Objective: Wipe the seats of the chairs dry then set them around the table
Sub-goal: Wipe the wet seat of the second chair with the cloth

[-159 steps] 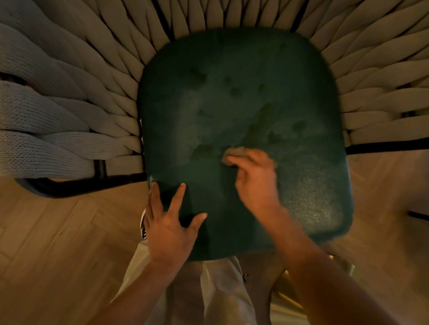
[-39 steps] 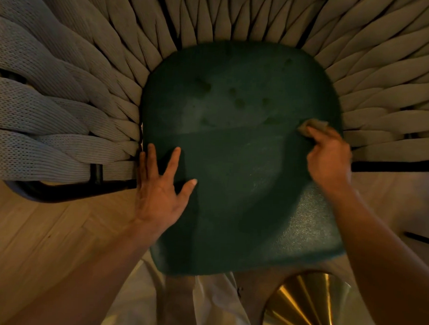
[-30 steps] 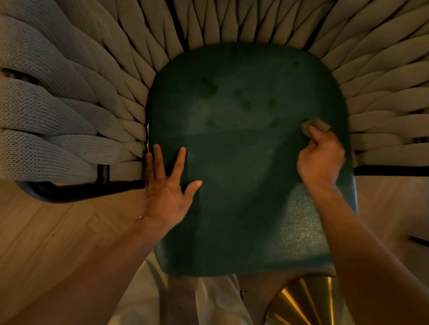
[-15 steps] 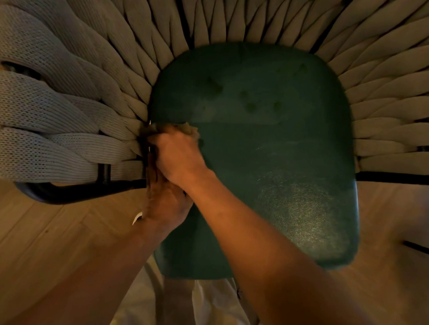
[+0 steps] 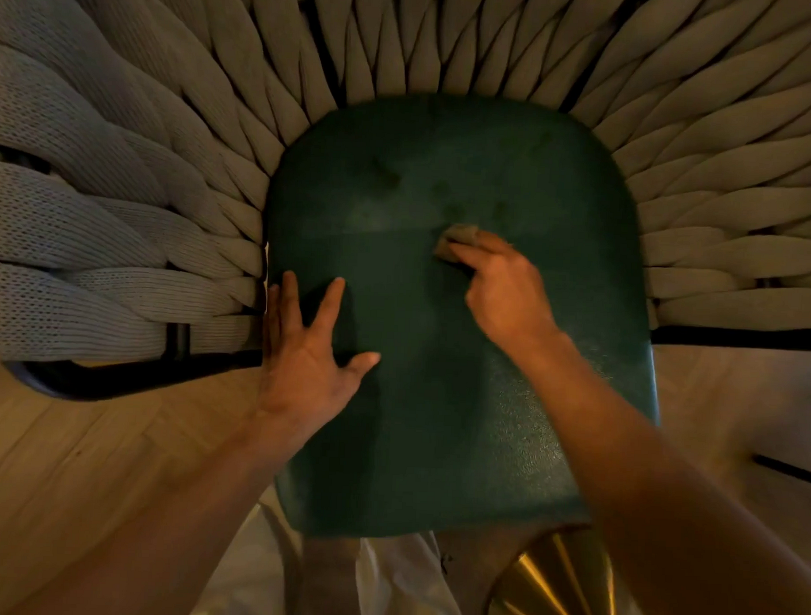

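While the left hand point(image 5: 307, 363) rests flat, the right hand point(image 5: 501, 283) presses a cloth point(image 5: 456, 237) on the seat point(image 5: 437, 400)

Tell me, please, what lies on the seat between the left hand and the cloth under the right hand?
Only bare green seat lies between the left hand and the cloth, as the head view shows.

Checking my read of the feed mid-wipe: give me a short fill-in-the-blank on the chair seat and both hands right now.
1. The right hand presses a small ____ onto the seat.
2. The left hand lies ____ on the seat with its fingers spread.
3. The seat is dark ____.
4. Dark wet spots lie on the seat's ____ half, by the woven backrest.

Missing words: cloth; flat; green; far
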Demonstrator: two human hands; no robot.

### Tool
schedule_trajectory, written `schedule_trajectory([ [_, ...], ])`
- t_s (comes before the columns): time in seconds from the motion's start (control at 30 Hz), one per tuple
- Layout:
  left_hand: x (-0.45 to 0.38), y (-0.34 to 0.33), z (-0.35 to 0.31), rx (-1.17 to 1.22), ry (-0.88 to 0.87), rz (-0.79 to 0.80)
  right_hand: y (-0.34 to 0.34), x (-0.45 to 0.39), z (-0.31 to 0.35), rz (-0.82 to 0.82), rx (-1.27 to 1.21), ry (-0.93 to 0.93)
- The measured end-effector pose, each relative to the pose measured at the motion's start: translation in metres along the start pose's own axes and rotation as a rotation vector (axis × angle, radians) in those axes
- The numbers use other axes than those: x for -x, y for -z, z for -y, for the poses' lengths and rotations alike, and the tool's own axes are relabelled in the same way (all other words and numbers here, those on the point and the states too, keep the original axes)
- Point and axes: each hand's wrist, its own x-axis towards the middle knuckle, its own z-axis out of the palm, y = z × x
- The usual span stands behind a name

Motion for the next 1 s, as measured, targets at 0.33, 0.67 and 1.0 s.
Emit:
schedule_trajectory([
  [0.33,-0.016,0.004,0.000,-0.020,0.037,0.071,0.054,0.015,-0.089,-0.212,0.080,-0.356],
  [0.67,-0.014,0.003,0.000,0.005,0.022,0.078,0.003,-0.006,0.001,-0.290,-0.074,-0.320],
  [1.0,-0.017,-0.005,0.005,0.085,-0.040,-0.020,-0.055,-0.054,0.134,0.161,-0.061,0.137],
])
